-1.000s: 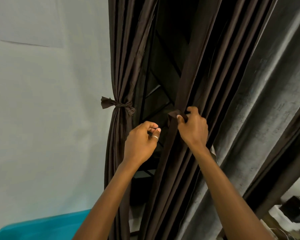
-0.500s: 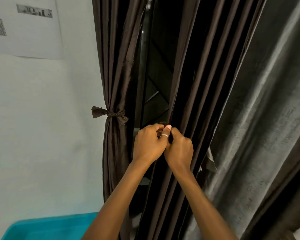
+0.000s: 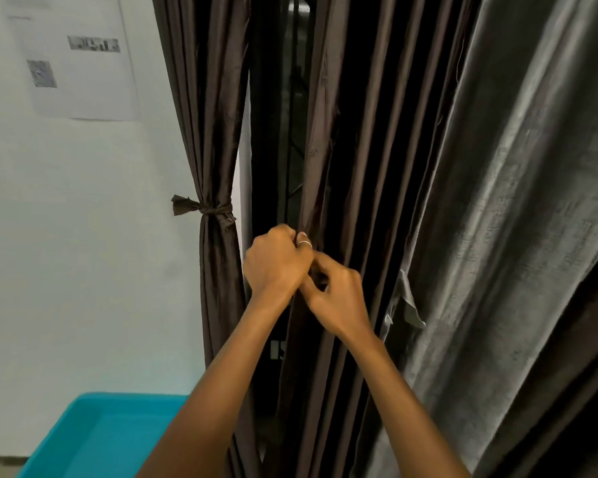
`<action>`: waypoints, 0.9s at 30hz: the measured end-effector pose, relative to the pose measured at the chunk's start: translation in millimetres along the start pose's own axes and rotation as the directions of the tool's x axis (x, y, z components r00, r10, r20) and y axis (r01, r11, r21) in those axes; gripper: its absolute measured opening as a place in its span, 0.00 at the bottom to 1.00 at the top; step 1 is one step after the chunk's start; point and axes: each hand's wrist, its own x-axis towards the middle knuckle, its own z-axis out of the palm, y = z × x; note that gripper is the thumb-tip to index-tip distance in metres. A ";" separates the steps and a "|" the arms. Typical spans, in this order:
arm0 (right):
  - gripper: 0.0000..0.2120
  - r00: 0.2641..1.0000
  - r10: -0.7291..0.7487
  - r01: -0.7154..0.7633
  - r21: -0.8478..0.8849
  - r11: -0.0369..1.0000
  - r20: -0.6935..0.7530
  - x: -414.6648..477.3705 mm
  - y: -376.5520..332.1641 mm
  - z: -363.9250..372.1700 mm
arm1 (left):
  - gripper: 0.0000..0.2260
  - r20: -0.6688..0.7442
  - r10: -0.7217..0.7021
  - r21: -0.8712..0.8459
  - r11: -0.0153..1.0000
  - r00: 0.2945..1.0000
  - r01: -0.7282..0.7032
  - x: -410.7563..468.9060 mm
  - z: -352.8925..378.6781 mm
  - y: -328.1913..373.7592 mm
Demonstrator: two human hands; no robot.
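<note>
Down near the floor on the left sits a teal tub (image 3: 94,439), its rim just showing beside the person's left forearm. Both bare forearms reach up and away from it, converging on one spot. The left hand (image 3: 277,263) is clenched around the leading fold of the brown curtain (image 3: 370,167), knuckles toward the room, a thin ring (image 3: 305,242) on one finger. The right hand (image 3: 340,300) sits just below and to the right, touching the left, its fingers curled in and pinching the same dark fabric, though exactly what lies between the fingertips is hidden by the hands themselves.

That brown curtain hangs in long upright pleats in the middle of the scene. To its right, overlapping it, falls a heavier grey curtain (image 3: 518,201) with a velvety sheen. To the left, apart from the hands, a second brown panel, the tied curtain (image 3: 204,98), is gathered at mid height by a knotted tie (image 3: 208,211). Between the two brown panels the dark window (image 3: 277,115) shows. Farthest left is the pale wall (image 3: 66,236) with a printed paper sheet (image 3: 83,81) stuck high up.
</note>
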 end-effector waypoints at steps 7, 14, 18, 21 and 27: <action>0.20 0.883 0.177 -0.242 -0.100 0.965 -0.434 9.0 14.4 -29.9 | 0.07 -0.025 0.070 -0.028 0.997 0.997 -0.071 -4.2 -1.2 -14.7; 0.05 0.917 0.156 -0.244 -0.204 0.948 -0.368 41.7 33.5 -38.9 | 0.10 -0.044 0.108 -0.049 0.993 0.993 -0.110 11.9 -6.1 -31.5; 0.06 0.824 0.193 -0.338 -0.191 0.921 -0.532 43.5 54.0 -56.3 | 0.10 -0.137 0.063 -0.054 0.996 0.989 -0.071 28.1 -15.7 -53.6; 0.05 0.810 0.149 -0.317 -0.210 0.925 -0.567 32.4 49.1 -44.2 | 0.11 -0.181 0.066 -0.057 0.995 0.981 -0.078 34.7 -14.9 -61.1; 0.06 0.893 -0.030 -0.090 -0.244 0.966 -0.449 19.5 15.7 5.6 | 0.10 -0.098 0.173 -0.098 0.978 0.980 -0.183 28.5 1.8 -47.3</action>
